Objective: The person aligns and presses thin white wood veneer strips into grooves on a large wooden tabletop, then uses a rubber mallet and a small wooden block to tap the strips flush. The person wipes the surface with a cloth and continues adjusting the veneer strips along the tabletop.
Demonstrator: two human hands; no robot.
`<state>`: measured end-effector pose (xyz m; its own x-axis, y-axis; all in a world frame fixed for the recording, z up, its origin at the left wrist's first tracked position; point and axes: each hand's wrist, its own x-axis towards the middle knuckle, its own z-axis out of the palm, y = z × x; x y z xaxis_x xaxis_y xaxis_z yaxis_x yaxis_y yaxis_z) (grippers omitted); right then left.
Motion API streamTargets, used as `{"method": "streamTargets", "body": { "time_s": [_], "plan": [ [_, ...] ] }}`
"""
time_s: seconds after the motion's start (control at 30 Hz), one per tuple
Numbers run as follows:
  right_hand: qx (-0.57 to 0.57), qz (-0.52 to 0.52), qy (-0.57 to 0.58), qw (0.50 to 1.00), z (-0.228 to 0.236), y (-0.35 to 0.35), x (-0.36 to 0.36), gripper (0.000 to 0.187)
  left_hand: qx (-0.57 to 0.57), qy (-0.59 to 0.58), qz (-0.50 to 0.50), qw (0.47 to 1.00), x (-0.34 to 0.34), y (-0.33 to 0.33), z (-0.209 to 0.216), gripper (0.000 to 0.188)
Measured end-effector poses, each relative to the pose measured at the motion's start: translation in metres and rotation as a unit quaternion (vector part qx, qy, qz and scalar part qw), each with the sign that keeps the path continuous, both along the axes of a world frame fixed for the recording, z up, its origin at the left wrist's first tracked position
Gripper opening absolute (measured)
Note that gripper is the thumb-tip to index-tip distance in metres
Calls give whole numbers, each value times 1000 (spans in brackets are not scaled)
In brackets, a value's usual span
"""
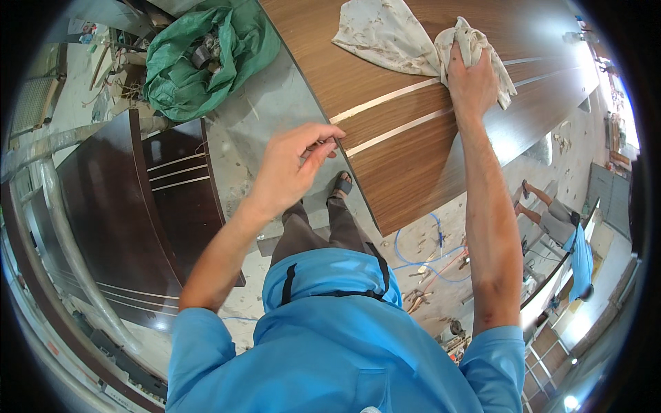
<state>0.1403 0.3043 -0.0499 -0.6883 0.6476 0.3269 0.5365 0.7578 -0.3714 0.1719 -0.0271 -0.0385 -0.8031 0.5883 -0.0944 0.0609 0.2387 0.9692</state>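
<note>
A wood-grain brown panel point(385, 175) with two pale strips point(399, 131) set along it lies in front of me. My right hand point(472, 81) is closed on a crumpled, stained white cloth point(385, 38), pressing part of it onto the panel by the strips. The rest of that cloth spreads loosely to the left over the wood. At the panel's near left edge, beside the strip ends, is my left hand point(296, 162). Its fingers are bent with thumb and fingertips drawn together; whatever they hold, if anything, is too small to make out.
A green sack point(206, 62) of rubbish stands on the floor at the far left. Dark brown panels point(103, 199) with light lines lean at the left near a wrapped rail point(69, 213). A blue hose point(413, 261) lies on the littered floor. Another person point(578, 255) works at the right.
</note>
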Motion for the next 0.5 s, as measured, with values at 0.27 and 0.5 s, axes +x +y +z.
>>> {"method": "streamTargets", "body": {
  "time_s": [0.27, 0.5],
  "plan": [
    [-6, 9, 5, 1000, 0, 0, 2, 50, 5, 195, 138, 971, 55, 17, -16, 22],
    [8, 2, 7, 1000, 0, -2, 1, 48, 20, 181, 158, 971, 53, 23, -22, 19]
  ]
}}
